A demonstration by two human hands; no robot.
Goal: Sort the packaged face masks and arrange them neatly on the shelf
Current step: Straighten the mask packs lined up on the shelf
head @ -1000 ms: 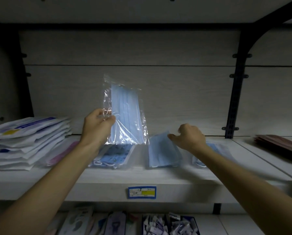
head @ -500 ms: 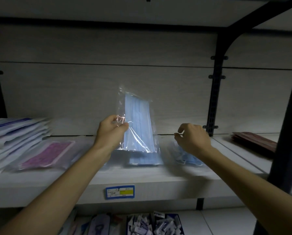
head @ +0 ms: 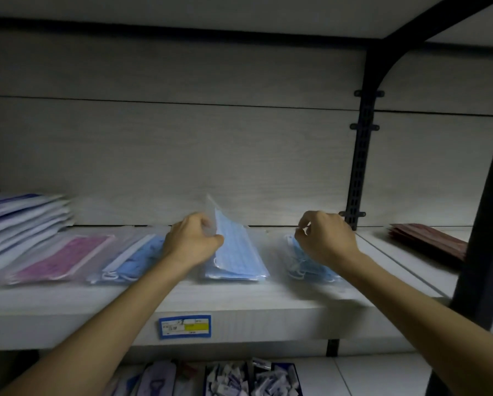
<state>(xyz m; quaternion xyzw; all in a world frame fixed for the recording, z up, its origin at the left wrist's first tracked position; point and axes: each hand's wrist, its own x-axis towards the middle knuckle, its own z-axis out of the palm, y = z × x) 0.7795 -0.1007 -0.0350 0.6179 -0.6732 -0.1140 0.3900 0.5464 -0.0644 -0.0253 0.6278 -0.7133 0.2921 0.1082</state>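
Blue masks in a clear packet [head: 233, 247] lie on the white shelf [head: 239, 304], in the middle of the row, and the far end of this packet is lifted and tilted up toward the back wall. The near end rests on another blue packet below it, so the two make a small stack. The left hand [head: 192, 242] is at the left edge of the packet; its thumb and fingers are closed on the clear plastic there and pinch it. The right hand [head: 325, 238] is apart from this packet, to the right, above a second packet of blue masks [head: 305, 264] that lies flat on the shelf. Its fingers are curled and the thumb is close to the first finger; I cannot tell if it pinches a bit of the plastic or holds nothing.

Left of the left hand lies one more blue packet with a white strip [head: 130, 261], and beside it a packet of pink masks [head: 65, 258]. Further left stands a pile of white flat packages [head: 19, 224] with some blue print, but the picture is blurred there and no word can be read. On the front edge of the shelf sits a blue price label [head: 184, 326] with a yellow field; its writing is too small to read. At the far right, behind the black post [head: 482, 238], lies a dark red stack [head: 428, 241].
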